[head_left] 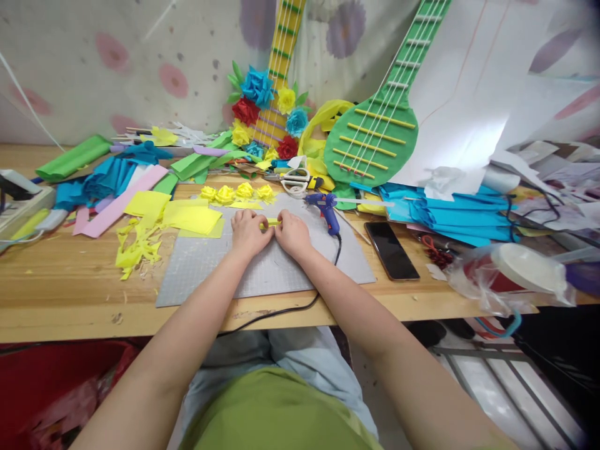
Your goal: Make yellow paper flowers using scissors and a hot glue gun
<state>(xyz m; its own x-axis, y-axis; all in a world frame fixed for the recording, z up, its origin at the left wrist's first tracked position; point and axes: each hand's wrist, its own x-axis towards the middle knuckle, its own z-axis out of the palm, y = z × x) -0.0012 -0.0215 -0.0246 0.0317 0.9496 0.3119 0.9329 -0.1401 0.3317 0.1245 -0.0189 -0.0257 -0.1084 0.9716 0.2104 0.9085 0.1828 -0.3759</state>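
Observation:
Over the grey cutting mat (197,275), my left hand (249,231) and my right hand (292,232) are close together, fingers curled. Between their fingertips runs a small strip of yellow crepe paper (270,221), pinched at both ends; the fingers cover part of it. Just behind them is a row of several yellow paper flowers (225,195). To the right of my right hand lies a blue glue gun (324,209) with a clear glue stick out of its back. Yellow crepe paper sheets (192,215) overlap the mat's left edge.
Yellow scraps (135,247) lie at left. White-handled scissors (296,180) rest behind the mat, a phone (392,250) to its right. A green paper guitar (375,140) and a flower-trimmed yellow one (274,94) lean at the back. The black cord (281,310) crosses the table's front edge.

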